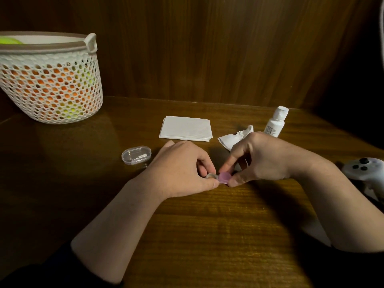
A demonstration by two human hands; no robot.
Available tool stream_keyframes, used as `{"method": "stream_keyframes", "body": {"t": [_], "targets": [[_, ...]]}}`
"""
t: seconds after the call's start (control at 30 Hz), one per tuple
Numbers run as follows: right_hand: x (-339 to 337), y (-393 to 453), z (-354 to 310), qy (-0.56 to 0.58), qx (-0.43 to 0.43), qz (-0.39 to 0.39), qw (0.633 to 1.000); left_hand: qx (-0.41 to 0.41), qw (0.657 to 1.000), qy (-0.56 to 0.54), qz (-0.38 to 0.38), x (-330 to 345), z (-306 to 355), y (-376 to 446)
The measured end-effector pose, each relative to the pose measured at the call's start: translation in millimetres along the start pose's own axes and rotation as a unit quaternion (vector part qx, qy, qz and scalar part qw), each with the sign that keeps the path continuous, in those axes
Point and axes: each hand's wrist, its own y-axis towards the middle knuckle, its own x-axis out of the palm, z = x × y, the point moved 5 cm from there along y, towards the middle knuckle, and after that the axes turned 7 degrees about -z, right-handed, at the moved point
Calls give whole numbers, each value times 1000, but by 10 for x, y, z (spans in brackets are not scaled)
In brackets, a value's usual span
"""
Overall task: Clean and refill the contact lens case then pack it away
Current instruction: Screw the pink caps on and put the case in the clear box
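Both hands meet over the small contact lens case (212,176) near the middle of the wooden table (207,225). My left hand (185,169) pinches its left, clear end. Thumb and forefinger of my right hand (261,159) pinch the pink cap (224,177) on the case's right side. A white solution bottle (276,122) stands upright behind my right hand. A clear oval plastic box (136,155), closed, lies to the left of my left hand.
A folded white tissue (186,128) lies behind the hands, and a crumpled tissue (234,138) sits beside it. A white mesh basket (49,80) holding orange and green items stands at the back left. A white game controller (363,171) lies at the right edge.
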Motion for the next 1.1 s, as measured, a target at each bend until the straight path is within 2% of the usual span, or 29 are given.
{"method": "stream_keyframes", "body": {"t": [0.33, 0.5, 0.67, 1.1], "targets": [[-5, 37, 11, -11, 10, 34, 999, -2, 1000, -15, -2, 4, 3, -13], [1, 29, 18, -45, 13, 12, 999, -9, 1000, -15, -10, -7, 18, -17], [2, 2, -46, -18, -33, -1, 999, -14, 1000, -9, -15, -12, 27, -12], [19, 38, -36, -18, 8, -8, 1000, -4, 999, -24, -25, 22, -2, 3]]}}
